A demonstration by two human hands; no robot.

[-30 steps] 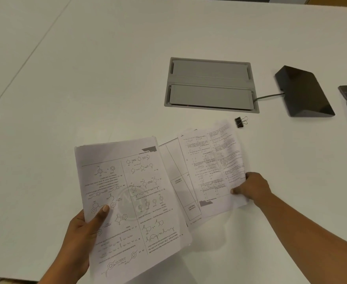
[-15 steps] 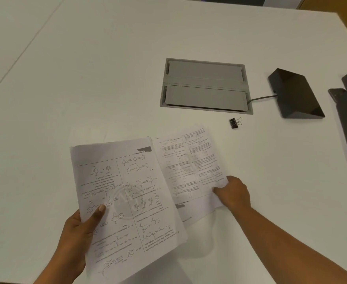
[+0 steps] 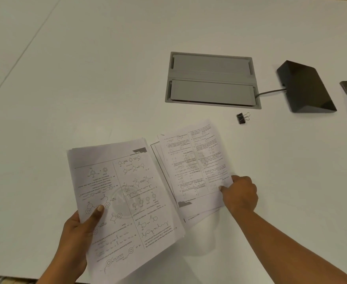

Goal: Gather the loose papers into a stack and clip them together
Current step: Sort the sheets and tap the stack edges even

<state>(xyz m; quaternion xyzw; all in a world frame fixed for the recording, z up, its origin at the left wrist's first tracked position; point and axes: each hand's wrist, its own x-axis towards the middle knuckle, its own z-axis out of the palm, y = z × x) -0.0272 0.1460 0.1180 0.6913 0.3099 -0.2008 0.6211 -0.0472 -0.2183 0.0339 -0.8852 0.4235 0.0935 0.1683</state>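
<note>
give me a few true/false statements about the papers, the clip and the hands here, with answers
1. The left hand holds a sheaf of papers printed with chemical structures. True.
2. The binder clip is already clamped on the papers. False: it lies loose on the table, beyond the sheets.
3. The right hand grips the edge of a second set of sheets. True.
4. All the papers form one squared stack. False: two separate bunches, overlapping at their inner edges.
5. The clip lies left of the grey panel. False: it lies near the panel's lower right corner.
</note>
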